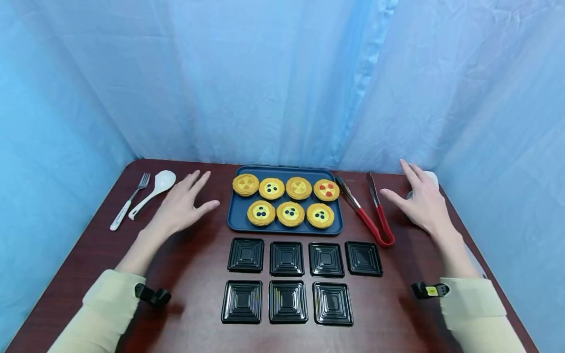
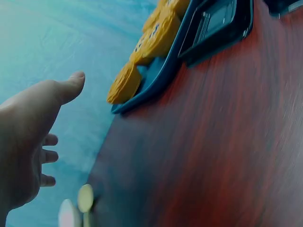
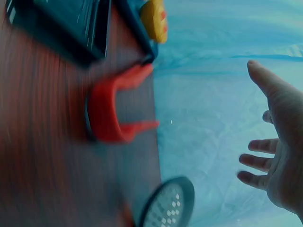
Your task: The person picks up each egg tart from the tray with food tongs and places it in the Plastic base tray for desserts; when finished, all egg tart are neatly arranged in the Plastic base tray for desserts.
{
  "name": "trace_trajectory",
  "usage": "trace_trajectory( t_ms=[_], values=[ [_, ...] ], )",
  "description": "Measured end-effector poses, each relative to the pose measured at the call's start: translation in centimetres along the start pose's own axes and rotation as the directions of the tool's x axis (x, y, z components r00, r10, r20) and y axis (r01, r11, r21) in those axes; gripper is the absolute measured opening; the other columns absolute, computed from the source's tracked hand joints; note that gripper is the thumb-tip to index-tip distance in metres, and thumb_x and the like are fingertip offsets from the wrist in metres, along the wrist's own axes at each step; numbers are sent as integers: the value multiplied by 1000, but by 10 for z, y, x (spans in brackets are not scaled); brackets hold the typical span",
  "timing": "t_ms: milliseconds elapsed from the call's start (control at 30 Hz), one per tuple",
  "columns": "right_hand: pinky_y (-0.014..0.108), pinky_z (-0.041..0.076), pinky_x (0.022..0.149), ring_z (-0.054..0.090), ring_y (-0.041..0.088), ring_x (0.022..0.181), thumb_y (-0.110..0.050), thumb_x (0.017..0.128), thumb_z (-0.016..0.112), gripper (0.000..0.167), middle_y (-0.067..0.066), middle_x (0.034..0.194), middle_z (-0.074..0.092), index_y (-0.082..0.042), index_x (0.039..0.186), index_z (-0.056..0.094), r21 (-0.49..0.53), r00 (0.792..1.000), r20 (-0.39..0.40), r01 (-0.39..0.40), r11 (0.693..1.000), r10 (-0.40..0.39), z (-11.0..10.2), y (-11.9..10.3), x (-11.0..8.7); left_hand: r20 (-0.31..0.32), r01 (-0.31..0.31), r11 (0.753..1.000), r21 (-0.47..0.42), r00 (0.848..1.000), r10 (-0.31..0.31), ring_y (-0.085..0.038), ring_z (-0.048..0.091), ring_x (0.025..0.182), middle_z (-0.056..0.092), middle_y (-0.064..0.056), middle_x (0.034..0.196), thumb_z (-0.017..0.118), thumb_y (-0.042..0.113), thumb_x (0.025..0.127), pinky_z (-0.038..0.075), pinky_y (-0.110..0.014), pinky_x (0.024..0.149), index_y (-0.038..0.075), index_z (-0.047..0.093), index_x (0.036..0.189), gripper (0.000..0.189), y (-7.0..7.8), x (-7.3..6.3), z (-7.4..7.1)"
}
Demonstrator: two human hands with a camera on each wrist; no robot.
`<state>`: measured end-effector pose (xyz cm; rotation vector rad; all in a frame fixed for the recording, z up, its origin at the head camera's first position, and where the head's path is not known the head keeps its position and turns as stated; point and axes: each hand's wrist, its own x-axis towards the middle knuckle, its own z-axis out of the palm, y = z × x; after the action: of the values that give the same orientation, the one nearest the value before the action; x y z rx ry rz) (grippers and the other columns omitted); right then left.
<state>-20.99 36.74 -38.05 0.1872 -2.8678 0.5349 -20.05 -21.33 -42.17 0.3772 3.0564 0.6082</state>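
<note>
My left hand (image 1: 178,206) hovers over the left of the table, fingers spread, holding nothing. Nearest to it are a white serving spoon (image 1: 164,180) and a fork (image 1: 143,181) with a pale handle. My right hand (image 1: 423,203) is likewise spread and holds nothing, to the right of red-handled tongs (image 1: 383,228) that lie spread on the table. Between the hands sits a blue tray (image 1: 240,223) bearing several egg tarts (image 1: 291,214). Some tarts have dark berries, two have yellow wedges, one has red pieces. Several black square plastic boxes (image 1: 287,258) stand in two rows before the tray.
Behind and partly under my right hand lies a white thing (image 1: 433,177), mostly hidden. The right wrist view shows a dark-rimmed round object (image 3: 170,203) with pale diamond marks, blurred. Light blue curtains (image 1: 265,83) surround the dark red wooden table (image 1: 194,304) at back and sides.
</note>
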Motion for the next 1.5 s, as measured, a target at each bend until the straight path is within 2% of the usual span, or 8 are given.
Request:
trace_trajectory(
  t_ms=[167,267,367,467,633,1067,1267,1500],
  values=[
    [74,39,104,48,47,138,-55,95,68,87,21,163,39,-33,165,23,133,999,-15,-29,991,31,18,-10,-10,35,18,988,-156,999,-12,-45,21,157,19,-20,172,59,58,99,24,-72,121,21,22,166,85,6,-1,21],
    [69,44,102,54,45,131,-56,95,68,83,21,159,44,-35,164,26,185,999,14,-38,982,36,30,-14,-14,60,31,972,-231,998,-17,-43,20,159,20,-17,172,62,54,99,24,-72,121,20,27,165,82,7,-3,30],
    [68,46,101,55,44,130,-59,94,67,83,21,156,47,-32,163,30,181,997,70,-47,982,35,40,-16,-18,94,32,962,-270,996,-7,-42,19,159,20,-17,173,64,52,99,24,-70,123,19,27,165,82,9,-4,39],
    [69,46,101,52,44,131,-60,93,67,87,24,156,44,-23,163,32,130,991,134,-39,991,21,48,-17,-20,119,23,955,-296,993,13,-44,17,159,20,-19,172,66,50,98,17,-68,126,18,28,165,83,12,-4,45],
    [73,42,106,45,48,137,-61,92,68,94,30,158,38,-15,164,29,45,975,223,-20,999,9,57,-16,-20,135,6,949,-314,990,38,-44,14,160,20,-22,171,71,44,96,3,-66,129,15,31,163,83,15,-3,49],
    [72,40,110,40,53,141,-50,94,71,98,36,158,33,-2,164,21,-31,944,323,-58,998,65,65,-9,-20,219,1,955,-298,973,67,-48,3,160,15,-28,171,72,38,96,-2,-71,126,10,34,162,81,16,1,47],
    [71,41,109,45,54,133,-47,93,73,99,39,151,41,5,162,22,-50,947,318,-41,998,55,70,-4,-20,260,21,953,-303,964,62,-48,0,160,12,-28,171,71,38,97,-4,-72,125,11,34,162,79,18,4,44],
    [67,46,103,51,51,122,-43,94,73,98,40,143,48,10,159,24,-60,950,306,-41,997,58,68,-5,-18,274,36,959,-283,961,45,-48,2,160,14,-27,171,73,38,96,-1,-71,126,12,35,162,80,21,8,43]
  ],
)
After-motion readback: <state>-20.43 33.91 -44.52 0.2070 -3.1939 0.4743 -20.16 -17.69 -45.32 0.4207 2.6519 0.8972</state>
